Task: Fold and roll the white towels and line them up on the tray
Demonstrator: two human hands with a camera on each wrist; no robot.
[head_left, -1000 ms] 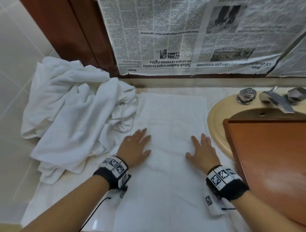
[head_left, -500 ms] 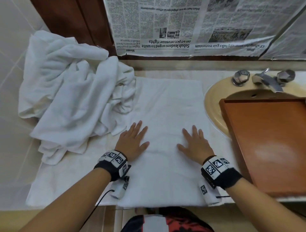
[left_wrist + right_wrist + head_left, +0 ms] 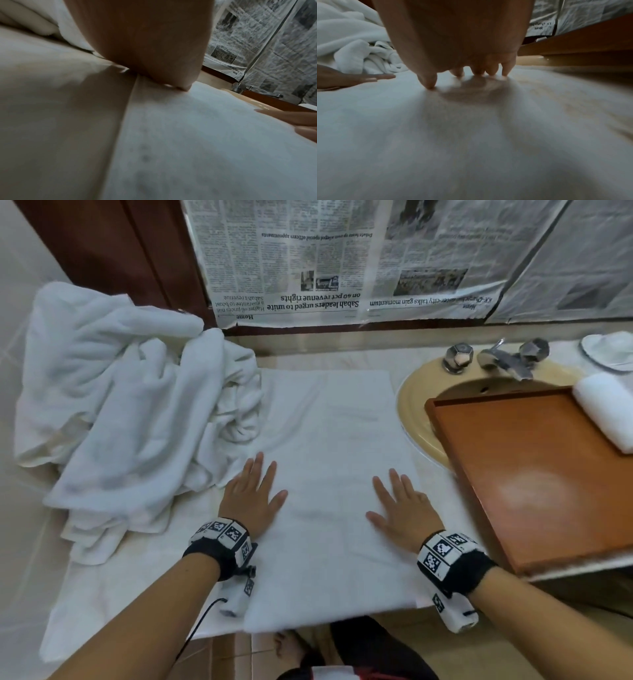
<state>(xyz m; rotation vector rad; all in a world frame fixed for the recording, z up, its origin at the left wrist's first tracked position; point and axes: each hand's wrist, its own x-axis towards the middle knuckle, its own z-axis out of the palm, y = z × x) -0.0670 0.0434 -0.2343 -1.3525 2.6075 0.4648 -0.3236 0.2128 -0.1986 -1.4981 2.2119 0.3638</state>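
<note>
A folded white towel (image 3: 329, 440) lies flat as a long strip on the counter, its near end hanging over the front edge. My left hand (image 3: 253, 494) presses flat on the strip's left edge, fingers straight. On its right side my right hand (image 3: 397, 508) also lies flat and spread. In the right wrist view my right hand's fingertips (image 3: 491, 71) touch the towel (image 3: 471, 135). The left wrist view shows my left palm (image 3: 145, 40) on the towel's edge (image 3: 188, 135). A wooden tray (image 3: 534, 474) sits over the sink at the right, with one rolled white towel (image 3: 606, 412) at its far right.
A heap of crumpled white towels (image 3: 120, 412) fills the counter's left side, touching the strip. A beige sink (image 3: 414, 405) with a chrome tap (image 3: 500, 361) lies under the tray. Newspaper (image 3: 342, 258) covers the wall behind. A small white dish (image 3: 609, 350) stands at the far right.
Both hands have slid towards me along the towel, staying flat. The head view has tilted down and right, bringing the counter's front edge and the rolled towel into sight.
</note>
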